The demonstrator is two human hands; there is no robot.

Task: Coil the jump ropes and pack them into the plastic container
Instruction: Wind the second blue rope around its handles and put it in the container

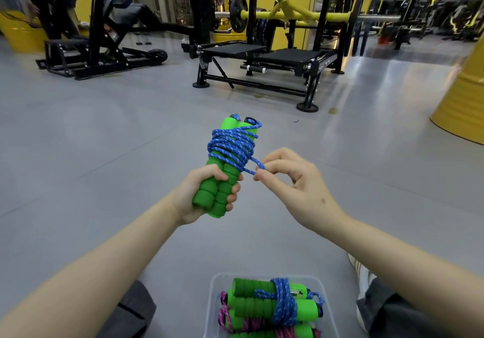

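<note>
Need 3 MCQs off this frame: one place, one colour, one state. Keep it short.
1. Where is the clear plastic container?
A. on the floor between the person's knees
B. on the weight bench
C. in the left hand

2. What colour is the rope wound on the held green handles?
A. pink
B. blue
C. yellow

3. What is the right hand doing?
A. resting flat on the floor
B. pinching the rope's loose end beside the bundle
C. reaching into the container

Answers:
1 A: it sits low in the view, between both legs.
2 B: blue coils wrap the handles that the left hand clasps.
3 B: its fingertips close on the rope end.
</note>
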